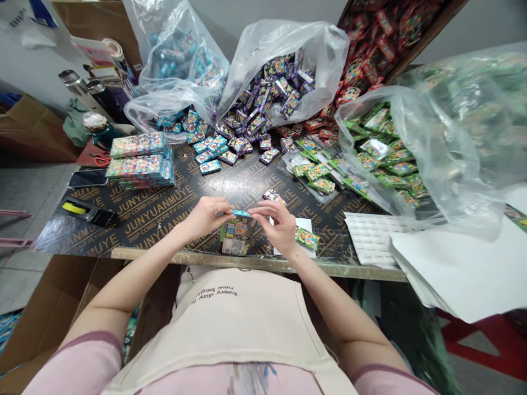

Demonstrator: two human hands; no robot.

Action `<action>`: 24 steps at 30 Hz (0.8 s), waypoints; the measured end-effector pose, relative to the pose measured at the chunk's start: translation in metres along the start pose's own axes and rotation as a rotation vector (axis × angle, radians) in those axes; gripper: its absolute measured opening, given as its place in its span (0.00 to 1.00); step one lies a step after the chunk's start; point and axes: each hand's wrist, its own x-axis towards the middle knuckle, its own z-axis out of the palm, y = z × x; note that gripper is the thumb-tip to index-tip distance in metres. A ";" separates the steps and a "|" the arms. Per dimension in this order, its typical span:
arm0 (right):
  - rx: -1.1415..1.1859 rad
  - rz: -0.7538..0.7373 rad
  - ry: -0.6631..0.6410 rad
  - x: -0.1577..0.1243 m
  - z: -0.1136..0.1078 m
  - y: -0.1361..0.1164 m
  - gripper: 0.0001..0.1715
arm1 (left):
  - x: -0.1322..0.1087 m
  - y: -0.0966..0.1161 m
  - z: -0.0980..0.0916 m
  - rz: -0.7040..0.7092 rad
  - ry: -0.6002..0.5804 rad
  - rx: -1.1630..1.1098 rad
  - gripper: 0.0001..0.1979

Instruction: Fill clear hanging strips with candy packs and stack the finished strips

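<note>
As it lies crosswise between them, both the left hand (208,215) and right hand (280,225) pinch a small blue packet (241,213) by its ends

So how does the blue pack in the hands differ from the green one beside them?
The blue pack is pinched between left hand and right hand, seen edge-on. The green pack lies flat on the table, face up. Both are small printed packs.

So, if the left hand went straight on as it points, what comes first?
The left hand points sideways along the small blue flat packet it pinches; next it would likely meet the right hand at the other end.
</note>
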 end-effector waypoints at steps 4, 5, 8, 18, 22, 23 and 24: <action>-0.189 -0.197 0.016 -0.013 0.004 0.005 0.14 | -0.005 0.000 0.012 0.039 0.049 0.096 0.07; -0.188 -0.190 0.008 -0.014 0.004 0.005 0.13 | -0.006 0.001 0.015 0.051 0.060 0.097 0.07; -0.097 -0.072 0.037 -0.006 -0.002 -0.001 0.17 | -0.010 0.004 0.022 0.038 0.119 0.072 0.07; -0.015 0.116 -0.050 0.054 -0.016 -0.055 0.14 | -0.014 0.004 0.032 -0.171 0.304 -0.118 0.03; 0.061 0.244 -0.242 0.056 -0.006 -0.054 0.19 | -0.015 0.005 0.033 -0.208 0.336 -0.143 0.04; 0.079 0.268 -0.266 0.056 -0.004 -0.052 0.20 | -0.015 0.005 0.032 -0.230 0.331 -0.148 0.04; 0.103 0.291 -0.286 0.057 -0.003 -0.050 0.21 | -0.015 0.005 0.032 -0.254 0.324 -0.160 0.04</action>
